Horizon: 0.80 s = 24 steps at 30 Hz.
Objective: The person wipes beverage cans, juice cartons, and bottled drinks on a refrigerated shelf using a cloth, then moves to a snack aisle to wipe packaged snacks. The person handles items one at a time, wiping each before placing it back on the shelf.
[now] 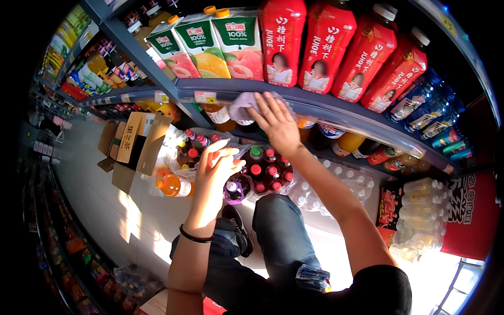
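Note:
My right hand (281, 128) lies flat over a pale purple cloth (241, 107), fingers spread, pressing it against the front edge of a grey shelf (319, 98). Behind the cloth, on that shelf, stand peach and other juice cartons (238, 49) and several red juice bottles (281, 43). My left hand (216, 169) hangs in the air, lit by sunlight, with fingers loosely bent and nothing in them. Below and beside it on the floor are dark bottles with red caps (272, 171) in plastic wrap and a dark bottle with a purple handle (236, 188).
An open cardboard box (145, 138) stands on the floor at the left, near a large orange drink bottle (173, 185). Wrapped white-capped bottles (342, 173) lie by my right knee. More bottles (348, 143) fill the lower shelf. Clear bottles (419, 212) are stacked at the right.

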### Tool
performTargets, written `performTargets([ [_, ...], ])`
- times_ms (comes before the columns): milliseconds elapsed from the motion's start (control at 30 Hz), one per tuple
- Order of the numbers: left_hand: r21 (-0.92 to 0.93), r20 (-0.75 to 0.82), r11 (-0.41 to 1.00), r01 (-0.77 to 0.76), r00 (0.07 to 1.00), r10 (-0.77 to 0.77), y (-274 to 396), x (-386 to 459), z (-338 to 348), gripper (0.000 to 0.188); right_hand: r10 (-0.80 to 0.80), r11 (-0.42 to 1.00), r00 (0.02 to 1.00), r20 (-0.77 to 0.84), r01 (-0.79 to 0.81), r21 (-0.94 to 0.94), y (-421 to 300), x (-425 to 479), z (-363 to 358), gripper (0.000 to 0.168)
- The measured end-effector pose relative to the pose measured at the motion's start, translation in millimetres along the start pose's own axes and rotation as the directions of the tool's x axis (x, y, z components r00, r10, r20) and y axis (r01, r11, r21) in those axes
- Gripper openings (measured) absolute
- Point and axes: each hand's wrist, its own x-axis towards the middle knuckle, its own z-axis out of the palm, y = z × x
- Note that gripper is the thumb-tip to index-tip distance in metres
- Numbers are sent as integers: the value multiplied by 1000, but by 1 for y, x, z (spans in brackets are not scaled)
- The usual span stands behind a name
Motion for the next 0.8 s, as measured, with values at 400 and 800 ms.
performTargets([
  [400, 734, 678, -207, -647, 686, 264, -4, 65, 4, 81, 557, 782, 824, -107, -564, -265, 227, -314, -167, 74],
  [800, 658, 753, -448, -605, 537, 381, -48, 137, 41, 96, 800, 561, 542, -256, -828, 1, 196, -279, -152, 72],
])
